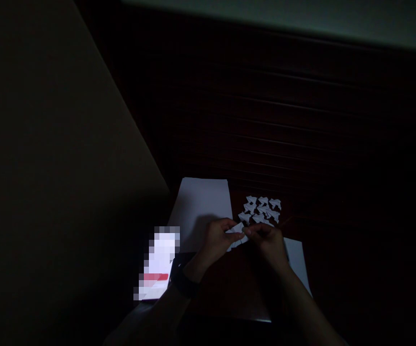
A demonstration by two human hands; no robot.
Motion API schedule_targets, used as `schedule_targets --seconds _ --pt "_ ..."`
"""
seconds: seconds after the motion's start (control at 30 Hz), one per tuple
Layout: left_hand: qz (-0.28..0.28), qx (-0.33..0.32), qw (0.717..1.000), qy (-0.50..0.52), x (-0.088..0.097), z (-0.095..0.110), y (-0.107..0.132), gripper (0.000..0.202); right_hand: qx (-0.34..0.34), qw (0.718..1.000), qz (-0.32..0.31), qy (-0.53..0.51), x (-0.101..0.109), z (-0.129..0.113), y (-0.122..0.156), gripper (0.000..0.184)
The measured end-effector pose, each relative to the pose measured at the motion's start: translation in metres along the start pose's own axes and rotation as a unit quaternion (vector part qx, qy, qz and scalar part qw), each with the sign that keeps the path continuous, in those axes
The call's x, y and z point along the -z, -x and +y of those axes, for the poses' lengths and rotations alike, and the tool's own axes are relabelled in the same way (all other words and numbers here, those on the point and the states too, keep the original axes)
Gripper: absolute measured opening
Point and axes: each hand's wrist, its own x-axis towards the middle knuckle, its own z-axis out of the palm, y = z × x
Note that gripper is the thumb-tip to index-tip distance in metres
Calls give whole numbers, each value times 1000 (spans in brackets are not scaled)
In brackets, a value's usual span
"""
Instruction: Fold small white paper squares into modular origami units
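Between my two hands is a small piece of folded white paper (237,229), held above the dark table. My left hand (218,238) pinches it from the left, thumb in front and fingers behind. From the right, my right hand (265,240) grips its edge with thumb and fingertips. Just beyond my hands lie several small folded paper figures (263,210), set out in rough rows. To the left, a stack of white paper sheets (204,202) reaches under my left hand. Dim light hides the finer creases.
A lit screen (159,264), partly pixelated, stands left of my left wrist. More white paper (298,259) lies beside my right forearm. The table's front edge (263,320) shows below. A pale wall (67,144) rises on the left, and dark wooden panelling (283,105) stands behind.
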Motion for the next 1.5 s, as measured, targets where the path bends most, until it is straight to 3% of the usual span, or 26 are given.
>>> schedule_targets --seconds 0.43,0.73,1.1,1.27,1.4,1.5 --pt "-8 38 997 72 -3 7 1 22 29 999 30 20 -4 2 2 19" --pt "-12 -49 999 3 -9 4 5 17 25 994 98 33 -11 11 3 14" --pt "6 -27 999 35 -8 -1 3 19 51 991 107 58 -15 8 6 15" --pt "2 -1 997 76 -6 5 4 19 69 996 54 25 -10 3 3 11" --pt "-9 20 995 97 -5 7 4 18 53 998 -22 -37 -4 0 -1 23" --pt "-10 17 995 101 -5 5 5 20 54 996 -38 -51 -2 0 -2 24"
